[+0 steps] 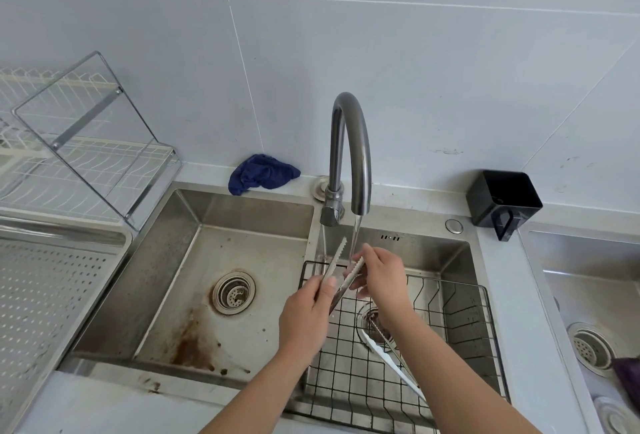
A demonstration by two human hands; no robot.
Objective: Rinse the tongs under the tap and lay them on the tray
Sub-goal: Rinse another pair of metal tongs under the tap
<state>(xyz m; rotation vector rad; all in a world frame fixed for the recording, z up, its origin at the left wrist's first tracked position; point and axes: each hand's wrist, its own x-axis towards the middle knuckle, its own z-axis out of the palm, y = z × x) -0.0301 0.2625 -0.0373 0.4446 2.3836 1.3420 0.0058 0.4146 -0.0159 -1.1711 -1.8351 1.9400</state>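
A person's left hand (306, 316) curls its fingers round the handle end of metal tongs (336, 258) above the black wire rack (450, 312) in the sink's right basin. The right hand (381, 276) pinches one serrated tip under the running tap (349, 143). The tongs' arms are spread apart. The perforated tray (52, 278) sits far left.

Soft, even daylight fills my view, bright on the pale wall tiles (433, 53), with no hard shadows and only a dull shade on the left wall of the left sink basin (114, 295). A long pale highlight runs down the tap (362, 156), the far rim of the perforated tray (62, 231) glares white, and the tongs (336, 262) glint. The wide lens bows grout lines and counter edges at left and right, where detail softens; the middle is crisp.
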